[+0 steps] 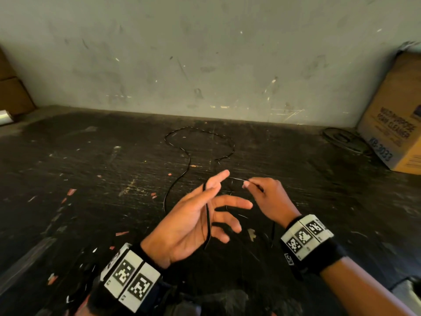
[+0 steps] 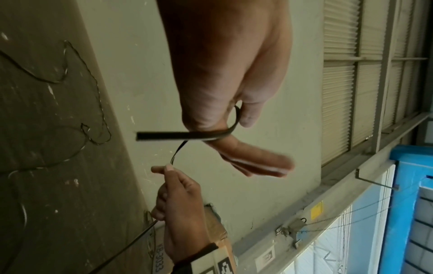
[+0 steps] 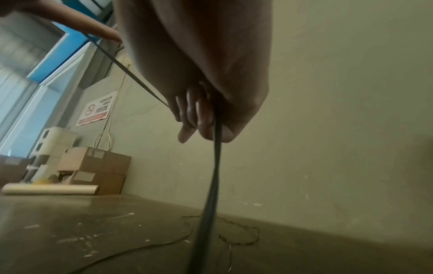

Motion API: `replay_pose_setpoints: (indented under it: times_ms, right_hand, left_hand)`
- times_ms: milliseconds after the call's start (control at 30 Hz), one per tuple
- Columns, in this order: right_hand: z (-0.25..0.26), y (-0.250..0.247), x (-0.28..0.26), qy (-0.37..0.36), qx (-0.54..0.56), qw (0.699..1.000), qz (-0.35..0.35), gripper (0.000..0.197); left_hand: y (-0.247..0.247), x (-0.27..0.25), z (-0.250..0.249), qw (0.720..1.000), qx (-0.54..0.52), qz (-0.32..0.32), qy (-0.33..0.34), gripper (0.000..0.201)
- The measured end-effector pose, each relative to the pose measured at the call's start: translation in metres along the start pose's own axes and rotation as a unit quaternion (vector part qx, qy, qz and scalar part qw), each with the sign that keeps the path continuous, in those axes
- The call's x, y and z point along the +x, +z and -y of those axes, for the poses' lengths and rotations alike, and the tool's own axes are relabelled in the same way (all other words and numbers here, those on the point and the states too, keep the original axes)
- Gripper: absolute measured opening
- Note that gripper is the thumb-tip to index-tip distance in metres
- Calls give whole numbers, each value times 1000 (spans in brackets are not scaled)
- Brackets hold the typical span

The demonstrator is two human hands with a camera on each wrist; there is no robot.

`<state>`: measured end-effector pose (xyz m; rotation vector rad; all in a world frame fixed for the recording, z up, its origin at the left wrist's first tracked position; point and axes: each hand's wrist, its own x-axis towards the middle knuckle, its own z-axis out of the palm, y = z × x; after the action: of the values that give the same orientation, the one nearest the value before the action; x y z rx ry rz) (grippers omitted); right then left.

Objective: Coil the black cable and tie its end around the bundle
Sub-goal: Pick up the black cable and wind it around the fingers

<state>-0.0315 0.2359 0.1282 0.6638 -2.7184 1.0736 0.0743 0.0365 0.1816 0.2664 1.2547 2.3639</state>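
A thin black cable (image 1: 189, 160) snakes in loose curves over the dark worktop (image 1: 91, 156) near the wall. My left hand (image 1: 211, 201) is palm up with fingers spread and straight. The cable runs along its palm and hooks round the thumb. In the left wrist view the cable (image 2: 187, 135) is nipped between the thumb and the hand (image 2: 234, 120), its cut end sticking out sideways. My right hand (image 1: 247, 183), just right of the left one, pinches the cable between thumb and forefinger; the same pinch (image 2: 167, 167) shows from the left wrist. From the right hand (image 3: 206, 128) the cable (image 3: 216, 157) drops to the table.
A cardboard box (image 1: 394, 133) stands at the back right, with another dark coil (image 1: 346, 140) lying beside it. Brown boxes (image 1: 13, 99) and a pale roll (image 1: 4, 117) sit at the far left. Small red scraps (image 1: 70, 191) litter the worktop. A scuffed wall (image 1: 205, 65) closes the back.
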Motion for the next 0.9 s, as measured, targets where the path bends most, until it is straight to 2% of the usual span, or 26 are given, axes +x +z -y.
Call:
replay_pose_setpoints:
  times_ms: [100, 200, 333, 466, 633, 700, 766, 833, 900]
  right_hand:
    - [3, -1, 3, 19, -15, 999, -31, 18]
    - [8, 0, 1, 6, -6, 1000, -1, 18]
    - [27, 7, -14, -18, -10, 997, 81, 18]
    - [66, 21, -49, -81, 9, 974, 212, 25]
    - [108, 11, -73, -47, 23, 940, 336, 24]
    - [113, 5, -74, -55, -10, 940, 336, 23]
    - [114, -4, -72, -83, -45, 947, 309, 20]
    - [114, -23, -63, -110, -78, 953, 270, 16]
    - [119, -47, -50, -132, -104, 957, 236, 14]
  left_hand:
    - [-1, -2, 0, 1000, 12, 4, 8, 52]
    - [-2, -4, 0, 1000, 12, 10, 16, 51]
    - [-4, -1, -5, 998, -20, -12, 54, 54]
    - [-18, 8, -9, 992, 9, -72, 104, 55]
    - [-34, 12, 0, 988, 53, -118, 87, 58]
    - [-36, 13, 6, 985, 99, -118, 75, 58]
    - [-36, 14, 12, 972, 199, -108, 64, 57]
    - [-35, 11, 17, 956, 280, -87, 32, 56]
    - [-34, 6, 21, 951, 305, -57, -9, 55]
